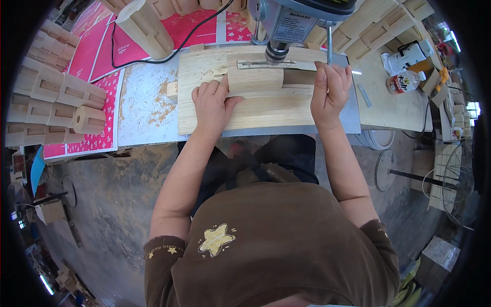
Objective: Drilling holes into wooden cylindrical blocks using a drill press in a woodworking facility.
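A pale wooden block (255, 81) with a rectangular recess lies on a wooden board (255, 113), under the chuck (276, 52) of a bench drill press (292, 23). At the block's left end is my left hand (212, 105), its index finger and thumb against the corner and the other fingers resting on the board. My right hand (331, 94) is closed around the lower end of the drill press lever (330, 46), to the right of the chuck. A narrow slotted strip (276, 65) runs along the block's far side. The chuck hides any bit tip from view.
Stacks of recessed wooden blocks (64, 92) fill the left, with more at the back. One block (144, 28) stands upright near a black cable (192, 36). Sawdust (162, 105) covers part of the bench. A bottle (405, 82) and a small tube (364, 95) lie to the right.
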### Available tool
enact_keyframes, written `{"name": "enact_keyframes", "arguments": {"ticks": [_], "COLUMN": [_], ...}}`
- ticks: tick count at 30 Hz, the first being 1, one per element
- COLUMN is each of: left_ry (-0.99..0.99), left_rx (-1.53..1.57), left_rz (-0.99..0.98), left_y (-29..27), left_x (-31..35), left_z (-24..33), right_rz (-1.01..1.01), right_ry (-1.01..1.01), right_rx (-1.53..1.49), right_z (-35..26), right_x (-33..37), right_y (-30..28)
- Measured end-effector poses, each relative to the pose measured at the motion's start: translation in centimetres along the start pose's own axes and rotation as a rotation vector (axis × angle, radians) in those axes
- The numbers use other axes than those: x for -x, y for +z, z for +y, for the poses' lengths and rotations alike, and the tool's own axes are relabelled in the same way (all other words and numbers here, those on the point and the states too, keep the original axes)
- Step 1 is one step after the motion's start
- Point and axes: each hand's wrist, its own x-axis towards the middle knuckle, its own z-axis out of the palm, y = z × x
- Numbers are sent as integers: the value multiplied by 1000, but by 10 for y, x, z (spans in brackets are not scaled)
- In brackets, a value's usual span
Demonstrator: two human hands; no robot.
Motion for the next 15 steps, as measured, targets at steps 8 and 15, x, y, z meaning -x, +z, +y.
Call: {"name": "enact_keyframes", "arguments": {"ticks": [8,15], "left_ry": [-15,20], "left_rx": [21,215], "left_rz": [1,1], "left_y": [1,28], "left_x": [1,-12], "left_z": [1,28], "right_rz": [-16,-207], "right_ry": [-111,219], "right_rx": [-5,1], "right_z": [-13,-8], "right_x": [-61,-207], "right_y": [-41,-18]}}
